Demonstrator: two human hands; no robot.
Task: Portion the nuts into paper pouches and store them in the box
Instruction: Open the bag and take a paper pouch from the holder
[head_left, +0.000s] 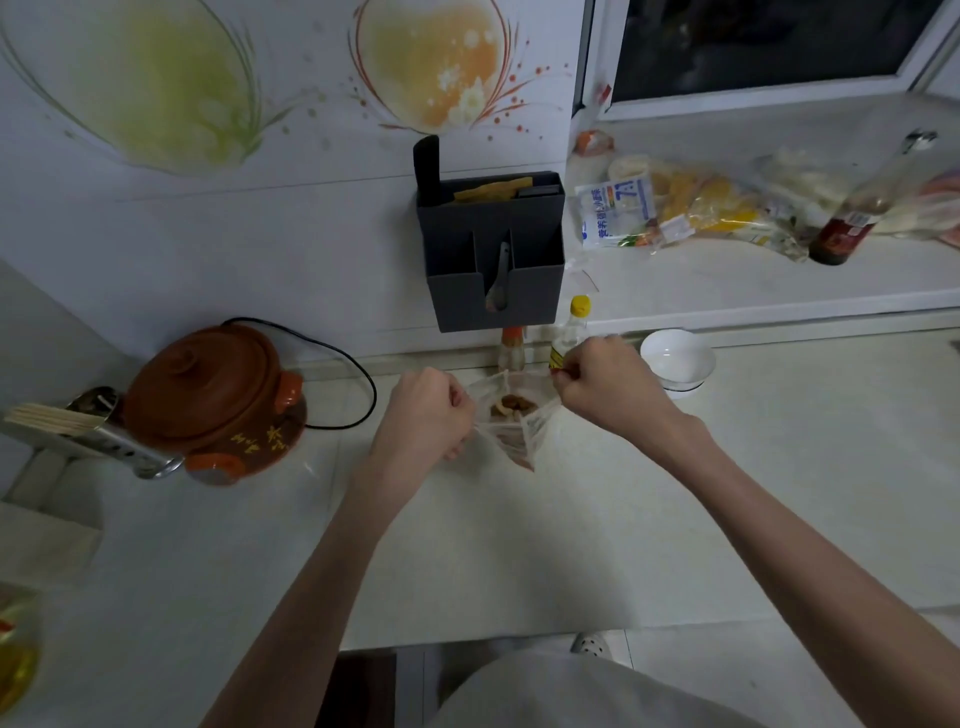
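Note:
A thin clear plastic bag with brown nuts inside hangs between my two hands above the pale countertop. My left hand pinches the bag's left edge with curled fingers. My right hand pinches the right edge near the top. The two hands pull the bag's mouth apart, so the nuts show from above. No paper pouch is visible in my hands.
A white bowl stands right of my right hand. Two small bottles stand behind the bag. A dark wall holder hangs above them. A brown clay pot and a chopstick holder sit at left. Food bags lie on the sill.

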